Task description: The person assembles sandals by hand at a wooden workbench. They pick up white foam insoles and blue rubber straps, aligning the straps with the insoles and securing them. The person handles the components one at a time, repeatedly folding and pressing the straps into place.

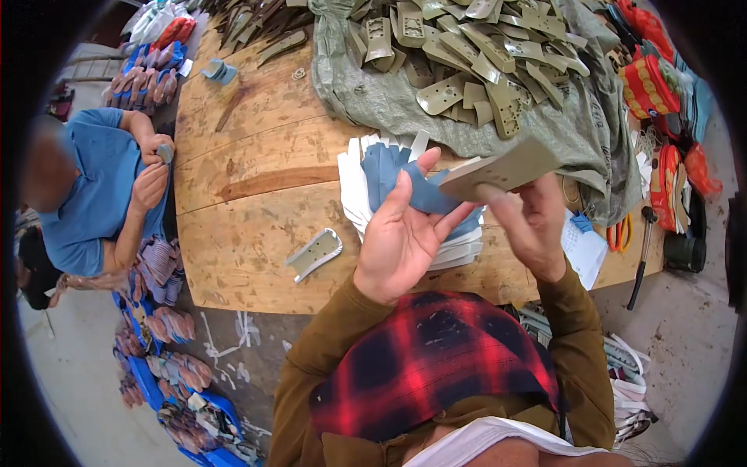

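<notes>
My right hand (533, 229) grips a curved olive-grey plate (502, 173), thumb on its near face, above the table. Palm up, my left hand (405, 237) has its fingers loosely spread around a blue strip (429, 193), which lies between thumb and fingers. One end of that strip meets the plate; whether they are joined cannot be made out. Under my hands sits a fanned stack of white strips (354, 187), with a pile of blue strips (377, 171) on top. To the left of my hands, a curved olive piece with a white edging (315, 253) rests on the wood.
Olive curved plates (467, 58) are heaped on a grey-green woven sheet (342, 86) across the wooden table (257, 202). A blue piece (218, 71) lies at the far left. Beyond the left edge, a person in a blue shirt (101, 179) works. Orange-handled scissors (620, 232) and a hammer (642, 257) lie at right.
</notes>
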Demonstrator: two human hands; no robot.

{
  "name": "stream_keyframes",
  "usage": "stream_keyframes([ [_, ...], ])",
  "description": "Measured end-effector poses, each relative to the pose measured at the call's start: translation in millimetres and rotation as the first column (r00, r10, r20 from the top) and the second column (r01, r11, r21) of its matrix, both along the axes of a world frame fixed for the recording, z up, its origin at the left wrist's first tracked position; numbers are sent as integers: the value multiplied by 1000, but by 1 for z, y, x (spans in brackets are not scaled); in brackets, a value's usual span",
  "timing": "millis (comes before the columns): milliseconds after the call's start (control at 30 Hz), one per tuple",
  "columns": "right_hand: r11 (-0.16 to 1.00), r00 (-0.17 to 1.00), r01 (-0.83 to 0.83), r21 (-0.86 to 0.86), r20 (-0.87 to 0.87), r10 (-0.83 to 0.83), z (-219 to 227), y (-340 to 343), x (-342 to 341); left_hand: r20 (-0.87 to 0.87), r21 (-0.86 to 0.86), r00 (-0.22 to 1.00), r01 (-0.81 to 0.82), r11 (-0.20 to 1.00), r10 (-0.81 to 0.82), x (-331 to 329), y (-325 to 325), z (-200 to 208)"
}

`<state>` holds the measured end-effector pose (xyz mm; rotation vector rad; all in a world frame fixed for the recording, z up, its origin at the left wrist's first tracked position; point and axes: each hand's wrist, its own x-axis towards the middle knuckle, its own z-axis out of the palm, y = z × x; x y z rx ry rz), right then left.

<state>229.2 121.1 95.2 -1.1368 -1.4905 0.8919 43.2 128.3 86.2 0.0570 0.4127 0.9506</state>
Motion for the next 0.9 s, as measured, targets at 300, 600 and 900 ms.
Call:
stream_keyframes([
  [300,995,977,97,-24,-189,-100,9,-3,9,10,-7,1000,-5,1000,5,-2,1,-4],
  [600,979,955,-147,143,280,102,1,8,-1,-51,47,998,33,998,-31,-1,1,-1],
  [900,977,951,-131,167,298,77,-12,8,-4,-56,46,998,22,999,-20,0,-1,-3],
])
